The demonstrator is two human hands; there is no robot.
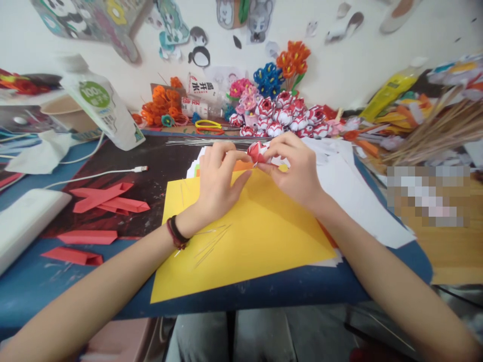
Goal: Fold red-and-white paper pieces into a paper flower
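A small red and white paper flower (257, 152) is pinched between the thumb and fingers of my right hand (296, 168), above the far part of a yellow sheet (245, 236). My left hand (222, 176) is close at the flower's left side, with a gap between its thumb and curved index finger. I cannot tell whether its index fingertip touches the flower. Several thin wire pieces (212, 246) lie on the yellow sheet below my left wrist. Folded red paper strips (101, 197) rest left of the sheet, some of them crossed.
Finished red and white paper flowers (285, 114) are heaped at the back, beside yellow-handled scissors (209, 125) and long wires (211, 142). A white bottle (100, 100), a cable (94, 176) and a white power strip (32, 223) stand or lie left. White paper (358, 201) spreads right.
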